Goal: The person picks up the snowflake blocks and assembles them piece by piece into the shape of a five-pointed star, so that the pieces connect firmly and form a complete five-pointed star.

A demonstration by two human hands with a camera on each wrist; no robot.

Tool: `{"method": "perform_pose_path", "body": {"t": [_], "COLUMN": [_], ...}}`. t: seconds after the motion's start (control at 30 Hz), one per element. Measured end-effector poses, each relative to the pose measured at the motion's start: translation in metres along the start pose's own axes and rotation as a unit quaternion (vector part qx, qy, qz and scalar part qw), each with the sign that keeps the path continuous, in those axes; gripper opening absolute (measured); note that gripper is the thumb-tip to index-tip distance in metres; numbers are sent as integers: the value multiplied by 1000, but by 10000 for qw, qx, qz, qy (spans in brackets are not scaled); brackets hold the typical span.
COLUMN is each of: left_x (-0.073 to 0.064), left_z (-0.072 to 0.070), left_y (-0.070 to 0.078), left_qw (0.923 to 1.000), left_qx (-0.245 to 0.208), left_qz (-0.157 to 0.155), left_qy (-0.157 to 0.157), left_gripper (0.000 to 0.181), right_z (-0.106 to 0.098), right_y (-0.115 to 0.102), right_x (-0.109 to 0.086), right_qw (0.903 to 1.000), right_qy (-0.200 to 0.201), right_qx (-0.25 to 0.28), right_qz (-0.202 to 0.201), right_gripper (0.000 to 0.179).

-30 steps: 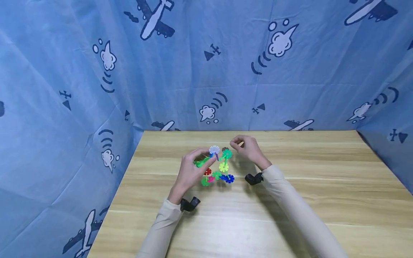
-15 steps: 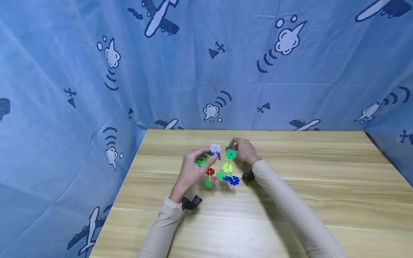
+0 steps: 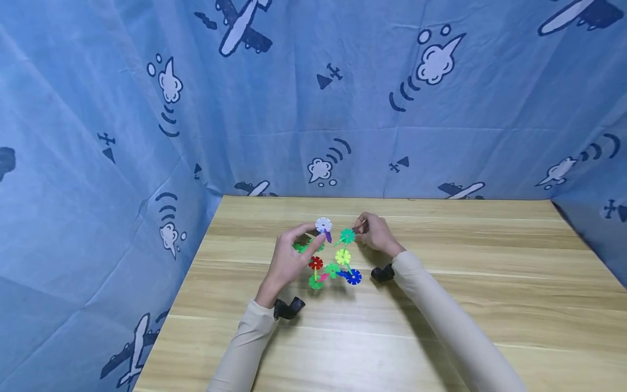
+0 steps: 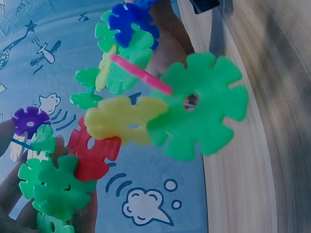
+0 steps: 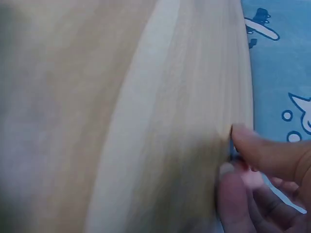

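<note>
A ring-like chain of plastic snowflake discs [image 3: 343, 257] is held up above the table. My left hand [image 3: 288, 257] grips its left side, thumb by a purple disc [image 3: 328, 236] under a white disc [image 3: 323, 225]. In the left wrist view a large green disc [image 4: 199, 107] is nearest, joined to yellow and red discs [image 4: 95, 153]. My right hand [image 3: 376, 235], at the chain's far right, pinches a brown snowflake disc [image 3: 356, 231] beside a teal disc [image 3: 347, 236]. The right wrist view shows thumb and fingertips together; the disc there is mostly hidden.
The wooden table [image 3: 441, 305] spreads below both hands. Blue curtains [image 3: 362, 98] printed with planes hang behind it and along the sides. Black wrist cameras [image 3: 289, 308] sit at each cuff.
My right hand has come in from the right and taken hold of the brown disc, which its fingers now mostly cover. The left hand keeps its grip; the chain has barely shifted.
</note>
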State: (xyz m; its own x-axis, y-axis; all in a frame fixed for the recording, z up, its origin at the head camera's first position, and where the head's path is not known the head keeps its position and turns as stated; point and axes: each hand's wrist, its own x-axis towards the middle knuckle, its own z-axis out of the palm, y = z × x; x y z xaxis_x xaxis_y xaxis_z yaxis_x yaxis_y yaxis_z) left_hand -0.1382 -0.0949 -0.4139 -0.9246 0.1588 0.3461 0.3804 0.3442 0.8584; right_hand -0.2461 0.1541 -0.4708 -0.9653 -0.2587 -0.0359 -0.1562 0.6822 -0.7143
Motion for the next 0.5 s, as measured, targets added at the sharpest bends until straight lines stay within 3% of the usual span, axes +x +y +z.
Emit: {"method": "perform_pose_path", "body": {"t": [0.1, 0.27, 0.5], "left_x": [0, 0, 1], "left_z": [0, 0, 0], "left_y": [0, 0, -1], "left_qw": [10000, 10000, 9997], "left_qx": [30, -55, -199], "left_qz": [-13, -23, -144], "left_qy": [12, 56, 27], "left_gripper": [31, 30, 29], "right_z": [-2, -9, -31], "right_y": [0, -6, -32], "right_x": [-7, -18, -40], "right_qw": [9998, 9952, 9869], "right_qy": [73, 205, 560], "right_qx": [192, 943, 1516], "right_qz": [20, 165, -18], "right_gripper": [20, 17, 26]}}
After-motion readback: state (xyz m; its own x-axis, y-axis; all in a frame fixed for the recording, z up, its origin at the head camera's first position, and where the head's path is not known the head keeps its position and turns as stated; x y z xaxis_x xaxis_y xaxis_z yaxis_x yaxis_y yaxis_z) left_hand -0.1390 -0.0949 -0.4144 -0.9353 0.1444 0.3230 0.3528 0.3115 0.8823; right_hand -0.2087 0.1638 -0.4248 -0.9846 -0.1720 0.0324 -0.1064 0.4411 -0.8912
